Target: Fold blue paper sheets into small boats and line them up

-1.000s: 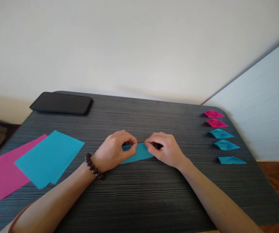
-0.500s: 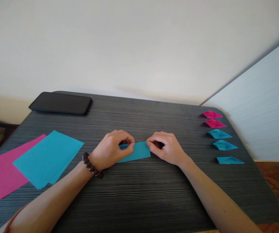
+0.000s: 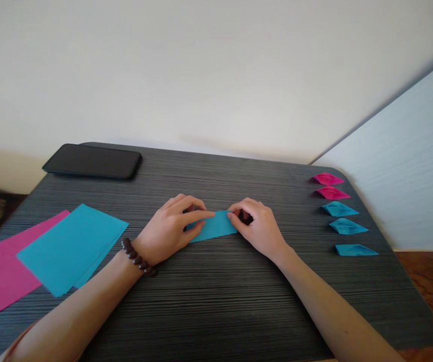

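Observation:
A folded strip of blue paper (image 3: 216, 226) lies flat on the dark striped table (image 3: 216, 301), between my two hands. My left hand (image 3: 171, 226), with a brown bead bracelet at the wrist, rests on the strip's left end; its index finger stretches along the top edge and the thumb pinches from below. My right hand (image 3: 256, 226) pinches the strip's right end with curled fingers.
Loose blue sheets (image 3: 71, 246) overlap a pink sheet (image 3: 3, 274) at the left. A black phone (image 3: 92, 161) lies at the far left corner. Two pink (image 3: 327, 179) and three blue folded paper boats (image 3: 342, 226) line the right edge. A white panel (image 3: 405, 171) stands at the right.
Both hands and the blue strip have shifted slightly away from me. My left index finger has stretched out along the strip's upper edge.

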A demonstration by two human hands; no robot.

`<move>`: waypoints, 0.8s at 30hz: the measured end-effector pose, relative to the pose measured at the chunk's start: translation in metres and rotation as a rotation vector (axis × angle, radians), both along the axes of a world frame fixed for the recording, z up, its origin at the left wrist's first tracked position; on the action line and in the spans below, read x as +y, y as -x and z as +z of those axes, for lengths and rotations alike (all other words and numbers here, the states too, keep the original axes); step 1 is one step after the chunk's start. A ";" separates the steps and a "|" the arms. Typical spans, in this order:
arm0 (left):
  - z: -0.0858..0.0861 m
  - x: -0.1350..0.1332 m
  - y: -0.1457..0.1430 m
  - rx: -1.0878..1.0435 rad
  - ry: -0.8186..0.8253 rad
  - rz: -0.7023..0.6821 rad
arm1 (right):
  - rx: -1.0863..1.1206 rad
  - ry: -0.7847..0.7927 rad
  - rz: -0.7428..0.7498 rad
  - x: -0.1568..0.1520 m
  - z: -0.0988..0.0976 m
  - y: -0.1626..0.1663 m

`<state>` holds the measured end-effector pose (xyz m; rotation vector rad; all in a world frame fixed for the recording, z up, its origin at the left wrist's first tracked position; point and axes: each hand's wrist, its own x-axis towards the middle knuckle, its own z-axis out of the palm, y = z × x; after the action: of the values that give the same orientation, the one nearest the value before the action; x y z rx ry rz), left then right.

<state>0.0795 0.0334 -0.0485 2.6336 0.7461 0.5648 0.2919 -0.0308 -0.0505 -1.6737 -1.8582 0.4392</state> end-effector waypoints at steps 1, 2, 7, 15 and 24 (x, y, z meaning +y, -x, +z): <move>-0.001 -0.001 -0.001 0.021 -0.018 -0.019 | 0.001 -0.008 -0.016 -0.001 -0.001 0.002; -0.002 -0.003 -0.002 0.043 -0.032 -0.030 | 0.003 -0.016 -0.027 -0.001 -0.002 0.003; -0.004 -0.004 -0.003 0.122 -0.092 -0.018 | 0.006 -0.041 -0.010 -0.004 -0.003 0.003; -0.002 -0.005 -0.003 0.152 -0.138 0.040 | -0.044 -0.049 0.083 -0.010 -0.002 0.000; -0.003 -0.010 -0.005 0.140 -0.153 0.046 | 0.023 -0.061 -0.016 -0.014 -0.008 0.006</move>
<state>0.0843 0.0230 -0.0512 2.8273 0.8369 0.4703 0.2860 -0.0445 -0.0583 -1.6351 -1.8229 0.3895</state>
